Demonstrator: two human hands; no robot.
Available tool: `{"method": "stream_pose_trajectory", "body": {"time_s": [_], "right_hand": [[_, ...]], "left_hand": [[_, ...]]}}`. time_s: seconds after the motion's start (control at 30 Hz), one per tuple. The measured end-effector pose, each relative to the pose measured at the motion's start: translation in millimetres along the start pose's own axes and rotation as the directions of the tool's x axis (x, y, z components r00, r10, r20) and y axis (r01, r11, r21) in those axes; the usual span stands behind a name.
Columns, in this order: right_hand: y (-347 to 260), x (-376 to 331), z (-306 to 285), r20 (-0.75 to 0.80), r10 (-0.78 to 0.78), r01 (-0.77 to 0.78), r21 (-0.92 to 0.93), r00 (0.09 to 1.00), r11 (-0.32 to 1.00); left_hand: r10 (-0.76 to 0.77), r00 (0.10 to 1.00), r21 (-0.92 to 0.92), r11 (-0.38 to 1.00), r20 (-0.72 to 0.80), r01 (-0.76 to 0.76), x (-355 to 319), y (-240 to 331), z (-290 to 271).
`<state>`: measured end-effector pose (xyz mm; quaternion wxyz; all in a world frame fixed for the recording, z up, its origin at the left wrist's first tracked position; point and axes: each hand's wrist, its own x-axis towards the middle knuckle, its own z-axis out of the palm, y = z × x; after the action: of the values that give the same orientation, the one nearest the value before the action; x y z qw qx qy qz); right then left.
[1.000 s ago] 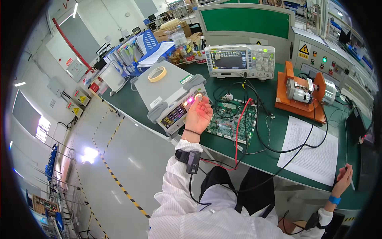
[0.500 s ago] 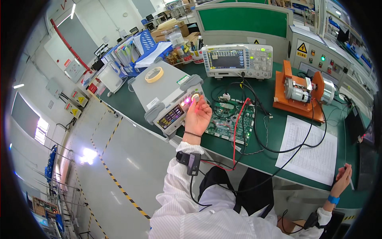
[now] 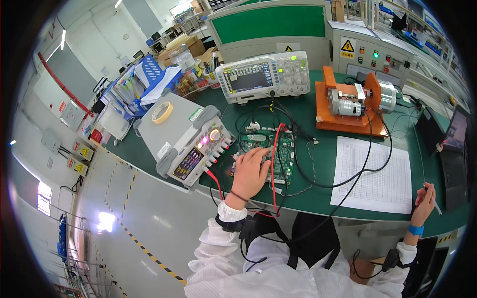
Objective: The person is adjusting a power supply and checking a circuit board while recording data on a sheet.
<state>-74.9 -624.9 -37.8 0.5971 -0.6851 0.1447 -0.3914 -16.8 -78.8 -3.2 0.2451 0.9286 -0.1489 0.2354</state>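
Note:
My left hand (image 3: 251, 171) is over the left part of a green circuit board (image 3: 284, 158), fingers stretched out and holding nothing; whether the fingertips touch the board is hard to tell. Beside it stands a grey power supply (image 3: 188, 163) with a lit display, a glowing knob and a red lead (image 3: 213, 177) plugged into its front. Another red lead (image 3: 274, 171) crosses the board. At the far right, my right hand (image 3: 424, 202) is closed around a slim pen (image 3: 437, 207) near the table edge, beside a printed sheet (image 3: 370, 176).
An oscilloscope (image 3: 266, 77) stands behind the board. Right of it is an orange motor stand (image 3: 348, 124); black cables (image 3: 343, 187) loop across the sheet. A laptop (image 3: 454, 174) sits at the right edge. A tape roll (image 3: 162, 112) lies on the power supply.
My left hand has left the power supply's knob and moved down and right to the circuit board. My right hand still holds the pen. The whole view has shifted slightly.

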Motion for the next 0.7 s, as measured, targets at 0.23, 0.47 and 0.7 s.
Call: {"method": "stream_pose_trajectory", "body": {"time_s": [0.23, 0.47, 0.7], "right_hand": [[3, -3, -3, -0.008, 0.007, -0.007, -0.008, 1.0, 1.0], [3, -8, -6, -0.166, -0.005, 0.001, -0.024, 0.986, 1.0], [3, -11, -4, -0.224, 0.001, -0.038, -0.161, 0.975, 0.986]], "left_hand": [[-0.013, 1.0, 0.035, 0.999, -0.01, 0.013, -2, -2, 5], [-0.001, 1.0, -0.017, 1.0, -0.02, 0.0, 4, -3, 3], [0.007, 0.999, -0.02, 1.0, -0.038, -0.007, 5, -7, 9]]}}
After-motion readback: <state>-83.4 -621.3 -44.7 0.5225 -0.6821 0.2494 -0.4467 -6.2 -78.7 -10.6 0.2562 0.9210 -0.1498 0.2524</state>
